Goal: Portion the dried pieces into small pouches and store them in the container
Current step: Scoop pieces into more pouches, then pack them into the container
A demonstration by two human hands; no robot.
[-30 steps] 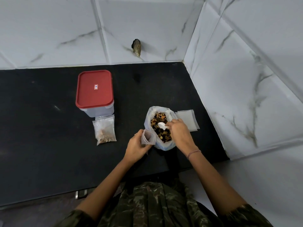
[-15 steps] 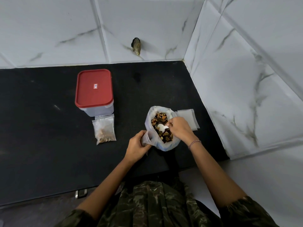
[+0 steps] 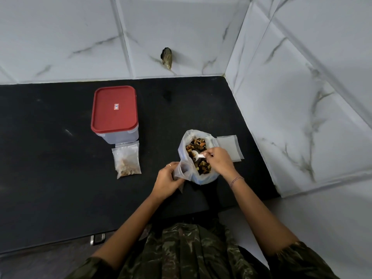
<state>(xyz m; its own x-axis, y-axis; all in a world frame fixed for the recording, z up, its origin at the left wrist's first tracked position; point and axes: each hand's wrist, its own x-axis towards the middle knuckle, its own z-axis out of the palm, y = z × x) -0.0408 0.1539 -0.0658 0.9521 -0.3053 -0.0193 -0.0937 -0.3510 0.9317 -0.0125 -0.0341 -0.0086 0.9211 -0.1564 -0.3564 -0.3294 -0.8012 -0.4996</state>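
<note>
An open plastic bag [image 3: 186, 144] full of dark and orange dried pieces [image 3: 198, 144] stands on the black counter [image 3: 50, 158]. My right hand [image 3: 220, 162] holds a small white spoon [image 3: 196, 155] inside the bag's mouth. My left hand [image 3: 168, 179] grips an empty clear pouch [image 3: 184, 171], held open right beside the bag's left side. A filled, sealed pouch [image 3: 126, 159] lies flat in front of the clear container with a red lid [image 3: 114, 109], which is closed.
A small stack of empty clear pouches [image 3: 229, 147] lies just right of the bag. White marble-tiled walls close the counter at the back and right. A dark stub [image 3: 167, 57] sticks out of the back wall.
My right hand has drawn back slightly, with the spoon still among the dried pieces. The left hand keeps the open pouch at the bag's side.
</note>
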